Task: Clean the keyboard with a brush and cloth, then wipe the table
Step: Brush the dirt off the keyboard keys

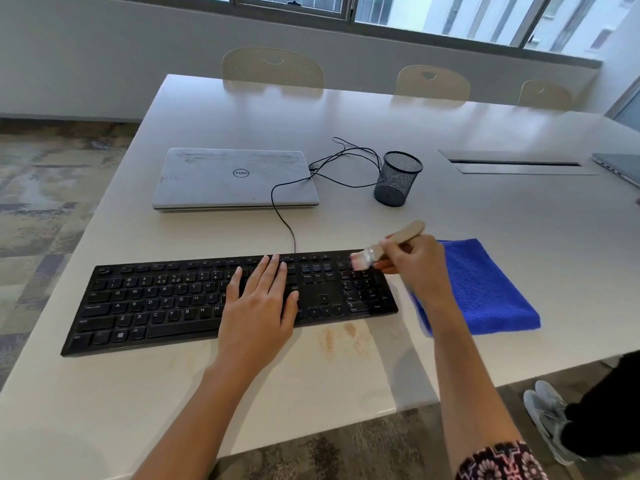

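Note:
A black keyboard (156,299) lies across the white table (311,382) near its front edge. My left hand (259,303) rests flat on the keys, right of the middle, fingers spread, holding nothing. My right hand (414,263) grips a wooden-handled brush (391,242). Its pale bristles, blurred, touch the top of the number pad at the keyboard's right end. A folded blue cloth (485,292) lies on the table just right of the keyboard, partly hidden behind my right wrist.
A shut silver laptop (235,178) sits behind the keyboard, with a black cable (282,216) running to it. A black mesh pen cup (398,178) stands to its right. Orange stains (346,337) mark the table. Chairs line the far side. Someone's shoes (547,414) at right.

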`<state>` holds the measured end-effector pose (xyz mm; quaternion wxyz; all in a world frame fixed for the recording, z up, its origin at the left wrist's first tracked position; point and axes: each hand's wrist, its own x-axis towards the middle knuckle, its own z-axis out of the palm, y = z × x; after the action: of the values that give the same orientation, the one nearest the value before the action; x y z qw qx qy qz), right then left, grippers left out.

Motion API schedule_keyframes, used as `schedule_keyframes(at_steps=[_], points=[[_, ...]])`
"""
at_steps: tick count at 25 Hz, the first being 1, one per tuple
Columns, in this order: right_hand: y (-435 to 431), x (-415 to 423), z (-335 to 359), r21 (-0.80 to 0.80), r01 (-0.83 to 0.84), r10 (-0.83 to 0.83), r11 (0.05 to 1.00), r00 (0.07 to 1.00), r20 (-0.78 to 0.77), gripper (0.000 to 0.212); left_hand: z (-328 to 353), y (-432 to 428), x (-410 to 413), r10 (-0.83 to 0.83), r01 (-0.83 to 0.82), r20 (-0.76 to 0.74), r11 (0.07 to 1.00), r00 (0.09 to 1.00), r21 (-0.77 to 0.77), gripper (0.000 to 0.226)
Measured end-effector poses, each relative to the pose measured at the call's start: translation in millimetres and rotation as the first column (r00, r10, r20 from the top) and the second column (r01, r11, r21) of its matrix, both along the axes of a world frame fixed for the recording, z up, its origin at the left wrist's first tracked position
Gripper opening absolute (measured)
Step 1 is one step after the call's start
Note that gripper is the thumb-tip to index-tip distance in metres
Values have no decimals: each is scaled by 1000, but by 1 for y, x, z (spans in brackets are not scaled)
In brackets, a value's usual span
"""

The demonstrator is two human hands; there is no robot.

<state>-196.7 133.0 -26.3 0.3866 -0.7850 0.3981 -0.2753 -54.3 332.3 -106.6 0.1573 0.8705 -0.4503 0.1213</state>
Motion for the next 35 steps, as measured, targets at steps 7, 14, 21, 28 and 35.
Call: schedule_keyframes(at_steps=[7,14,21,28,35], points=[[8,18,22,-98,-40,39,994,999,-11,16,0,0,0,4,-4,-1,1000,1000,-1,59],[0,31,-8,-134,-72,62,988,995,-77,24,0,0,0,2,-2,3,1000,1000,1,57],[-6,-18,-2,-213,-9,-37,977,977,-210,32,0,1,0,0,0,6,1000,1000,5,57],[25,7,43,-132,-249,225,959,958,-176,21,1,1,0,-5,4,-41,1000,999,-26,59],[64,62,7,-270,-339,304,901,939,-164,32,3,2,0,-26,25,-25,999,999,-26,57]])
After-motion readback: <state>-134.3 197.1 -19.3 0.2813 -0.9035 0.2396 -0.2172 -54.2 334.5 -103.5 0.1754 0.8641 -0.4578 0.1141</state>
